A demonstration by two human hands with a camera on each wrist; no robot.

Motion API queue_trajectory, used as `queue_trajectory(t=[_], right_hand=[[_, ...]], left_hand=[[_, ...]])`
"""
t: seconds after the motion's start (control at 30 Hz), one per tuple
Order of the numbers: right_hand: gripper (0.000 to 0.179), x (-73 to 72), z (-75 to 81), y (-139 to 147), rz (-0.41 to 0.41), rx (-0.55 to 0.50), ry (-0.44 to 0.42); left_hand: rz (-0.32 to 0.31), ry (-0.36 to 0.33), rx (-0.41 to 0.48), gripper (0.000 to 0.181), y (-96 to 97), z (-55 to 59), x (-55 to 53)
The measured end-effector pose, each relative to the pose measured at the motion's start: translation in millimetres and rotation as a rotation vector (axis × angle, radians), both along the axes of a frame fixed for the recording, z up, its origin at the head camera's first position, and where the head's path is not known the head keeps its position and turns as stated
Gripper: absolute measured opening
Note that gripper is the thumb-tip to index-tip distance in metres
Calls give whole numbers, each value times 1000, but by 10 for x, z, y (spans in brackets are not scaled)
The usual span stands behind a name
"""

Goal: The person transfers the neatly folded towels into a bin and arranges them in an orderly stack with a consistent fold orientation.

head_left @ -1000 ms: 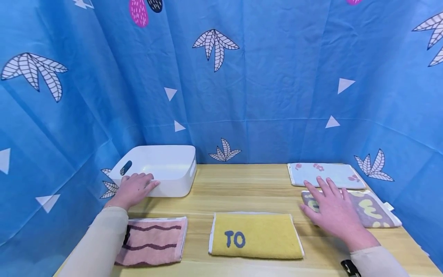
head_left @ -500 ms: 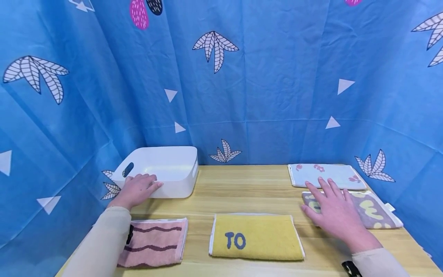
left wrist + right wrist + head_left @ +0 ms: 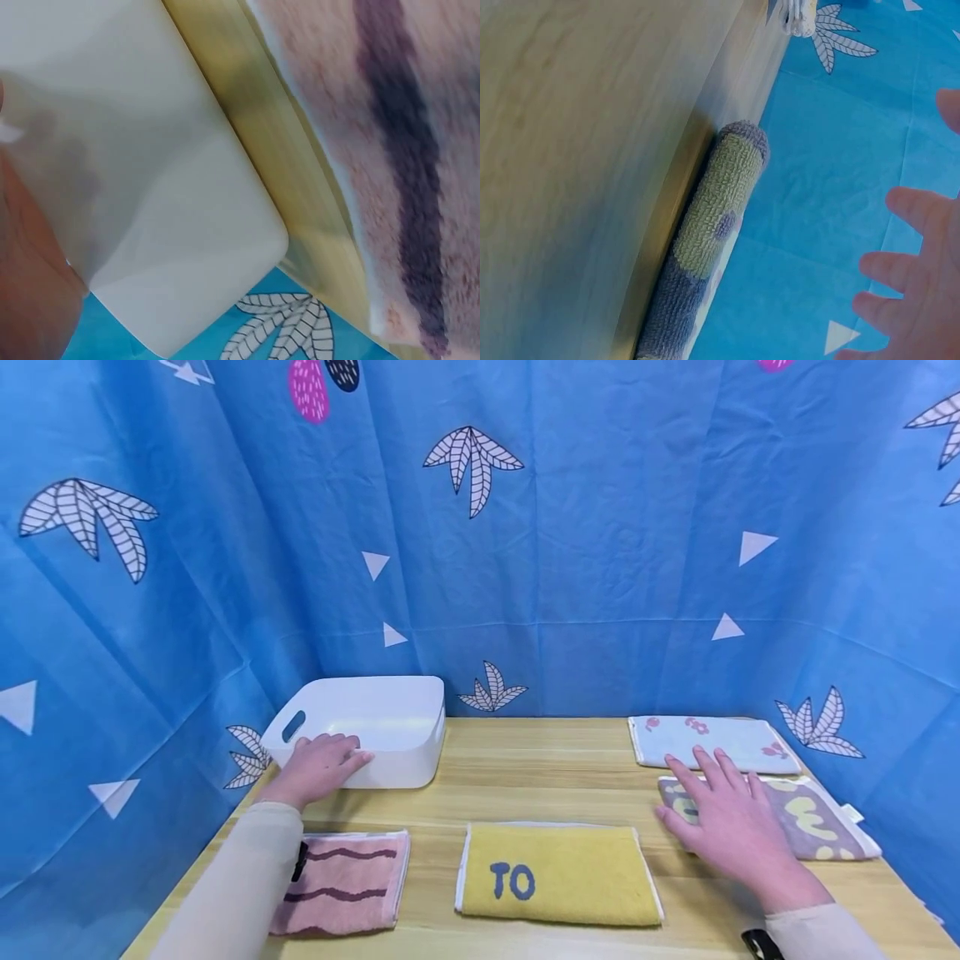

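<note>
My left hand (image 3: pixel 318 770) grips the near rim of a white plastic basket (image 3: pixel 401 768) at the back left, fingers over the rim and thumb on the outer wall. In the left wrist view the basket's wall (image 3: pixel 202 217) fills the middle, with part of the hand (image 3: pixel 34 277) at the left edge. On the right, my right hand (image 3: pixel 731 827) hovers with spread fingers over a folded grey towel (image 3: pixel 813 818) with yellow marks. The right wrist view shows a gap between this hand (image 3: pixel 922 277) and the towel's folded edge (image 3: pixel 705 232).
A folded pink towel (image 3: pixel 348 885) with dark wavy stripes lies at the front left, partly under the left forearm. A yellow towel (image 3: pixel 562 877) marked "TO" lies front centre. A pale towel (image 3: pixel 708 745) with pink flowers lies back right. Blue curtain (image 3: pixel 600 527) surrounds the wooden table (image 3: pixel 536 768).
My left hand and the basket have moved a little to the right. The right hand keeps its place over the grey towel. The head view has shifted slightly.
</note>
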State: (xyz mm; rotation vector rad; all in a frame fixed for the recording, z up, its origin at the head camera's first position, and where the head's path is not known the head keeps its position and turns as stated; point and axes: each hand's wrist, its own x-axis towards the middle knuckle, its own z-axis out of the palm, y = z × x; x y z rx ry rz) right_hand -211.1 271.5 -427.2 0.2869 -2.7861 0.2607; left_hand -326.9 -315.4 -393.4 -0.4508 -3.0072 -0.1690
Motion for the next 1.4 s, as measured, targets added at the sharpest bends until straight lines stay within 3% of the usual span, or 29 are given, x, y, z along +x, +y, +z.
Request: queue_trajectory(t=[0.63, 1.13, 1.4], right_hand=[[78, -10, 0, -2, 0, -14, -30], [76, 17, 11, -15, 15, -24, -1], [79, 18, 16, -10, 11, -25, -27]], left_hand=[[-9, -37, 1, 53, 445, -6, -26], [-7, -66, -2, 53, 820, 8, 38], [-48, -63, -10, 48, 960, 10, 44]])
